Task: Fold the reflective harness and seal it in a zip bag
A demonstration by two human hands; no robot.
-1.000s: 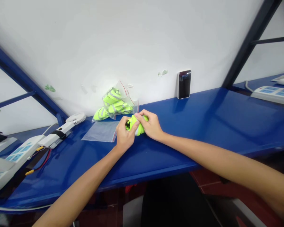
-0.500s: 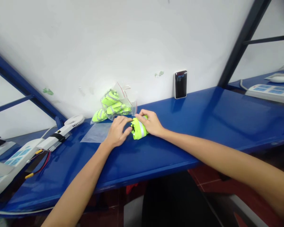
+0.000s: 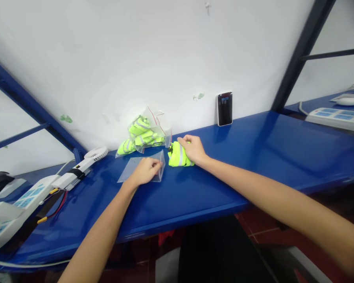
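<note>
"Yellow bundle (image 3: 180, 155), with its pale grey stripe: where is it?"

"On the blue table (image 3: 238, 161), near the middle, just to the right of a flat clear bag (image 3: 129, 168)."

"And the right hand (image 3: 194, 148)?"

"It has hold of the bundle, thumb and fingers closed on its upper right part."

"What about the left hand (image 3: 146, 171)?"

"It's over the clear bag, fingers curled in and gripping near the right end, where the plastic stands up off the table. The exact fingertip contact is too small to tell."

"Anything behind them?"

"More yellow bundles (image 3: 144, 135) in clear bags with red lines, by the white wall (image 3: 165, 59). Farther right, a black-faced device (image 3: 225, 109) leans upright on that wall."

"And over on the left?"

"A white fan (image 3: 97, 153) lying down, with a white power strip (image 3: 32, 196) near it."
</note>
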